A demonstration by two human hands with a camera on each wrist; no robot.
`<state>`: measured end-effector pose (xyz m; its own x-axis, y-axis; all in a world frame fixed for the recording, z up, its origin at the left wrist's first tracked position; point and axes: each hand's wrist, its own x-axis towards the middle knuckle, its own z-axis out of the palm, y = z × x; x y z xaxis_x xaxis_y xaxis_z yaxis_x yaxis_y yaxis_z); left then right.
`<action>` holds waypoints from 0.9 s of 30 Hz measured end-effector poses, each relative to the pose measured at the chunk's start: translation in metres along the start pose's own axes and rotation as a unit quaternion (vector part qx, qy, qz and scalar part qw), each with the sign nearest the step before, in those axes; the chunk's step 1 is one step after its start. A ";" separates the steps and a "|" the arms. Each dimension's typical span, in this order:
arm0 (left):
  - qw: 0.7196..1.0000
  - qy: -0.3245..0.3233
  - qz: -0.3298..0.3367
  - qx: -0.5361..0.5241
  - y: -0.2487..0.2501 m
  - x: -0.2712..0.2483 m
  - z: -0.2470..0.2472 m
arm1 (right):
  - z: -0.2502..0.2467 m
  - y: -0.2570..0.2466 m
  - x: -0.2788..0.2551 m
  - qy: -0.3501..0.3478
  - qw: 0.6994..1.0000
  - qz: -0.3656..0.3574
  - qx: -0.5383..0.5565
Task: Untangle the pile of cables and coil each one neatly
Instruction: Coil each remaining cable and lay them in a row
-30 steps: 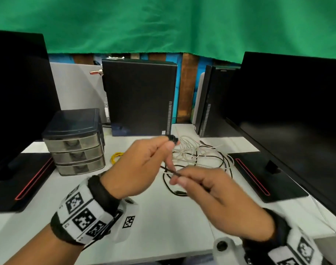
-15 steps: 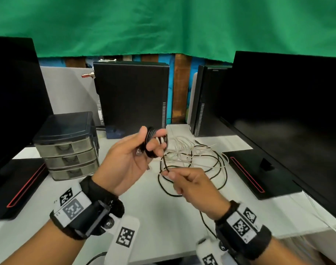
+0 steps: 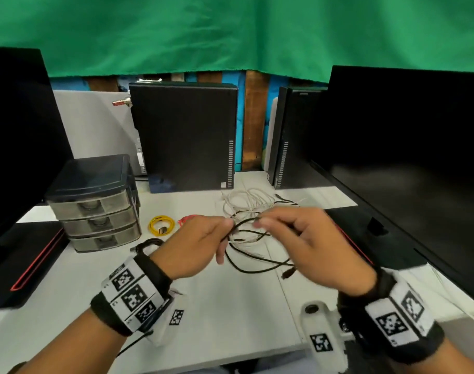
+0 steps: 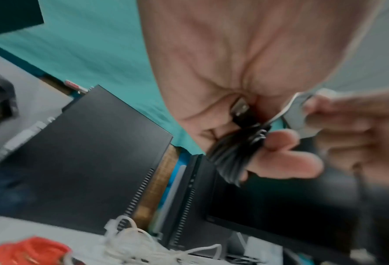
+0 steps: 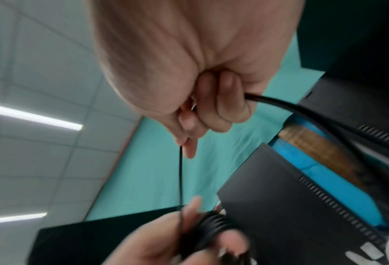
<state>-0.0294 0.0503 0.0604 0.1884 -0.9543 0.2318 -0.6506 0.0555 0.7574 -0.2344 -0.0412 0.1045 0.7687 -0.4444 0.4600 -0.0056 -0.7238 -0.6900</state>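
My left hand [image 3: 225, 234] is knuckles up over the desk. It grips a small coil of black cable [image 4: 233, 158] wound round its fingers, with a metal plug [image 4: 240, 107] sticking out by the palm. My right hand [image 3: 262, 222] is close beside it and pinches the same black cable [image 5: 180, 172] between thumb and fingertips. The slack of the black cable [image 3: 257, 269] loops on the white desk [image 3: 230, 306] under my hands. A tangle of white cable [image 3: 246, 203] lies just behind them.
A yellow coil [image 3: 161, 225], a red cable [image 3: 187, 220] and a black coil [image 3: 146, 244] lie left of my hands. A small drawer unit [image 3: 95, 203] stands further left. Black PC towers [image 3: 187, 136] line the back, and monitors [image 3: 405, 157] flank both sides.
My left hand has turned from palm up to knuckles up, still holding the coil. My right hand has risen from lower down to meet it, taking a length of cable along.
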 end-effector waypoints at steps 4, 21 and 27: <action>0.958 -0.106 -0.004 -0.266 0.029 -0.008 0.001 | -0.015 0.041 0.011 0.105 0.994 0.040 -0.011; 0.998 0.043 0.036 -0.042 0.030 -0.011 -0.008 | 0.030 -0.007 -0.011 -0.043 0.994 -0.079 -0.063; 0.947 -0.113 0.009 -0.301 0.056 -0.019 -0.004 | 0.031 0.009 -0.004 0.088 0.994 -0.028 0.058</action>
<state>-0.0665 0.0729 0.1014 -0.0258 -0.9863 0.1632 -0.1030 0.1650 0.9809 -0.2181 -0.0292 0.0794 0.6421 -0.4976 0.5832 0.1167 -0.6885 -0.7158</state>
